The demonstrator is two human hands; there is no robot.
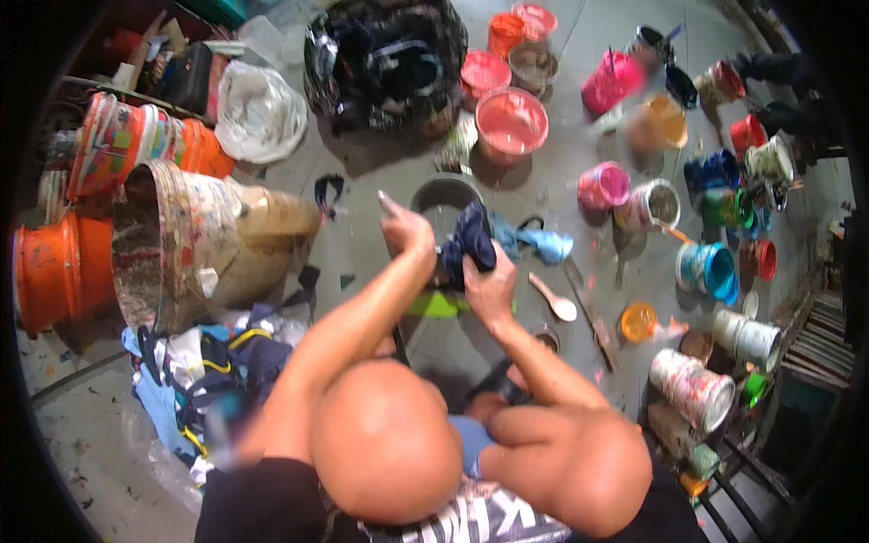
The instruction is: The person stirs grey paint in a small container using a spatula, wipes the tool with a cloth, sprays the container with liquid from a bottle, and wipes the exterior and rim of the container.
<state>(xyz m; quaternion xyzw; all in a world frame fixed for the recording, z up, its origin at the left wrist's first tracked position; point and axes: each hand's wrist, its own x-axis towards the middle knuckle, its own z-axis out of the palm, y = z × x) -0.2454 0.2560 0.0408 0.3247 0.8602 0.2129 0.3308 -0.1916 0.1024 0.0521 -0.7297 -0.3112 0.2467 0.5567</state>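
Note:
Between my knees and a grey bucket [418,195], my right hand [489,288] grips a bunched dark navy cloth [473,240]. The cloth hangs in folds in front of the bucket and hides part of it. To its left, my left hand [405,228] is raised beside the bucket's rim. One finger points up and outward, and I see nothing held in that hand; its other fingers show only in part. Just right of the bucket lies a light blue cloth [546,242]. A pale spoon [559,306] rests on the floor near my right hand.
Left stand a large stained bucket [213,231] on its side and orange buckets [54,271]. A pile of cloth pieces [226,353] lies beside my left leg. Ahead are a black plastic bag [385,68] and a pink basin [511,127]. Several paint pots [704,271] crowd the right.

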